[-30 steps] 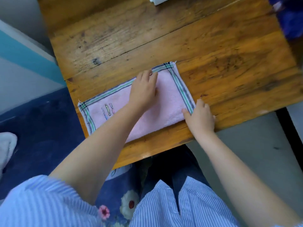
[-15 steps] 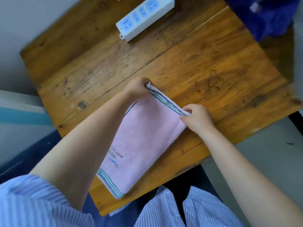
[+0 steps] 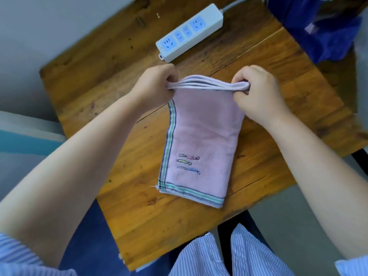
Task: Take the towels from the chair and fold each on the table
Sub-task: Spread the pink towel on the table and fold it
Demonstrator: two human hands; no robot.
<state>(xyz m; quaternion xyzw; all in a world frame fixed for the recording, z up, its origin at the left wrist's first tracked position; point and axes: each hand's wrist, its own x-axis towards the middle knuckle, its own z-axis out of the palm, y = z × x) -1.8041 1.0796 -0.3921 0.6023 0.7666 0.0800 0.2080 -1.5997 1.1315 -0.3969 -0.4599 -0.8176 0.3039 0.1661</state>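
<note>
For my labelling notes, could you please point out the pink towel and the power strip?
pink towel (image 3: 201,140): head view, middle of its flat pink face.
power strip (image 3: 189,32): head view, its top face, among the sockets.

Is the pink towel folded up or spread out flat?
Folded, not finished. The pink towel shows several stacked layers at its far edge, pinched by the left hand and right hand; its near end rests on the table.
</note>
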